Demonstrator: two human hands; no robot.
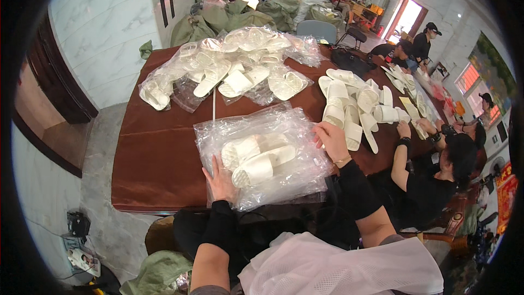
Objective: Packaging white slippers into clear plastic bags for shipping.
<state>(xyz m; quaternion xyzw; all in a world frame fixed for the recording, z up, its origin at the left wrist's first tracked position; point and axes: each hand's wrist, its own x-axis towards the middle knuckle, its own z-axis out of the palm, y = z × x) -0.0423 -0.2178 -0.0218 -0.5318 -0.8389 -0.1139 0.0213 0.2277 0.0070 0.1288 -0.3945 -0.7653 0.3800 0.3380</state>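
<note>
The left hand [221, 181] spreads open against the plastic bags [305, 166] at mid-frame; the right hand [332, 141] curls at their right edge — grip unclear. The white slippers [254, 170] lie there, seemingly part-covered; loose, slick film could snag or skew them.

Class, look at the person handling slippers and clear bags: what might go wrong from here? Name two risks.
The clear bags lie close to the near edge of the table, so they might slip off.
The loose slippers lie jumbled beside the right hand, so a mismatched pair could get picked.
</note>
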